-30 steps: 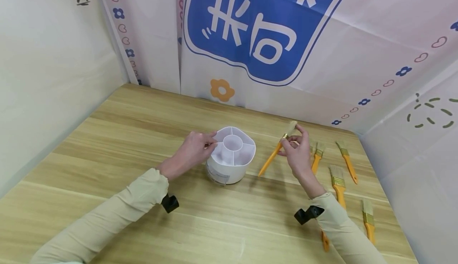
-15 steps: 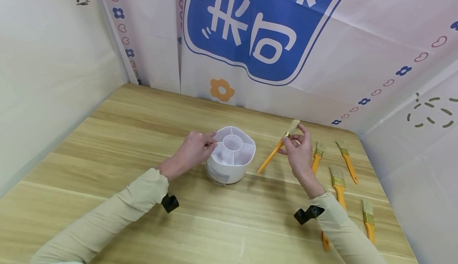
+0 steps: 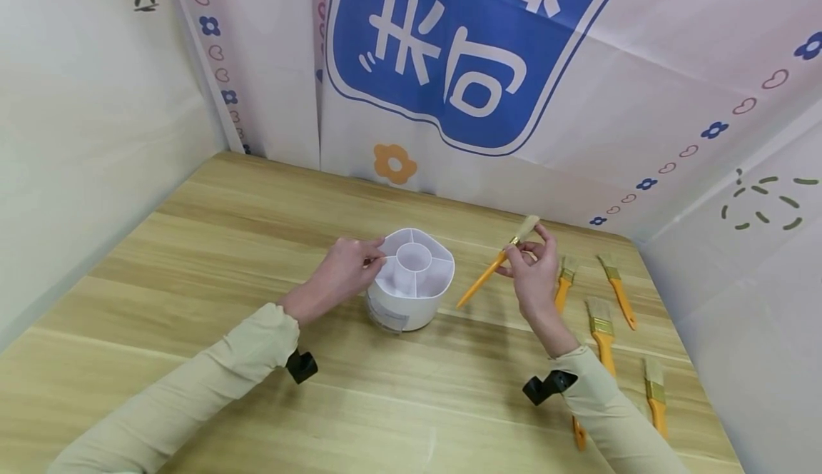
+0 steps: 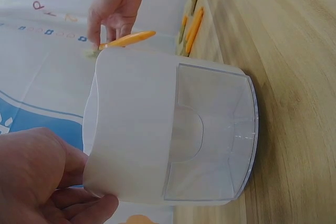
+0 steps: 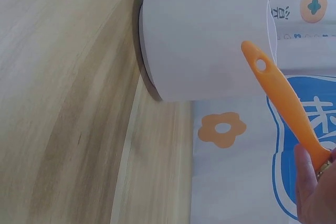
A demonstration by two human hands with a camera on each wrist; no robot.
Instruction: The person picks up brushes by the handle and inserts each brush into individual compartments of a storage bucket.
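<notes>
A white round organizer point(image 3: 420, 310) with a central cup and several compartments stands upright on the wooden table. My left hand point(image 3: 343, 270) pinches its rim on the left side. In the left wrist view, a clear drawer-like front point(image 4: 215, 135) shows on the organizer's lower wall. To the right of the organizer, my right hand point(image 3: 536, 274) holds a paintbrush point(image 3: 480, 285) above the table, gripping it near the metal ferrule. Its pale bristles point up and away; its orange handle slants down toward the organizer. In the right wrist view, the handle point(image 5: 283, 98) appears in front of the organizer's wall.
Several more paintbrushes lie on the table's right side, among them a wide brush point(image 3: 601, 328), a narrow one point(image 3: 618, 288) and one near the front point(image 3: 655, 392). Printed cloth walls point(image 3: 546, 181) enclose the table point(image 3: 257, 231) at the back and sides.
The held paintbrush has lifted very slightly, its handle end rising. The head view has shifted a little. My left hand stays on the organizer's rim.
</notes>
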